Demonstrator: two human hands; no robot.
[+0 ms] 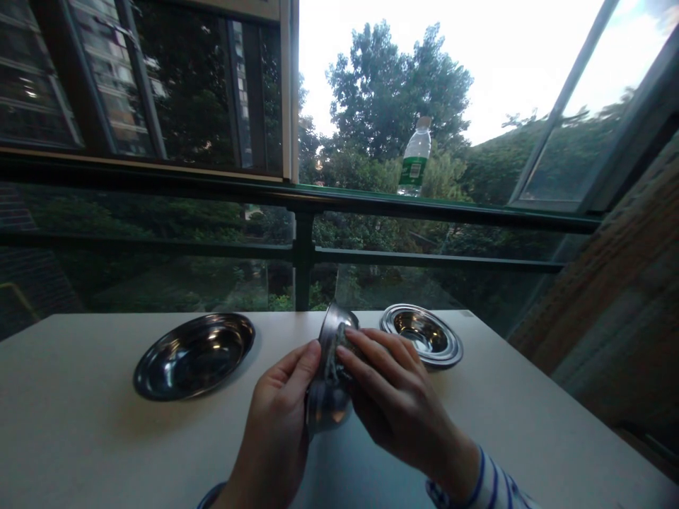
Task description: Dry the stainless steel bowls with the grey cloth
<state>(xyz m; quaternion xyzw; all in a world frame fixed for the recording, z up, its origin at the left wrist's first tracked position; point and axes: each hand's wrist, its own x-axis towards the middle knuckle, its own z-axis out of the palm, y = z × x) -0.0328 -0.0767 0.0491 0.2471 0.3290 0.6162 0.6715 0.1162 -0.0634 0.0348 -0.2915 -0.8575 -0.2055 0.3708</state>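
A shiny stainless steel bowl [332, 408] is held up on its side above the table. My left hand [282, 413] is closed on its rim, with the thumb lying along the edge. Pressed against the outside of the bowl is a crumpled grey scrubbing pad [335, 360], partly covered by fingers; its exact material is hard to make out. My right hand [390, 385] grips that pad, its fingers bent over it and pointing toward my left hand. A striped sleeve shows at the right wrist.
On the white table [175, 445], an oval metal dish [195, 357] lies at the left. Stacked metal bowls [424, 336] stand at the back right. Beyond the table's far edge runs a dark railing [212, 187], with a green-labelled plastic bottle [414, 161] on it. A brown curtain [615, 283] hangs at right.
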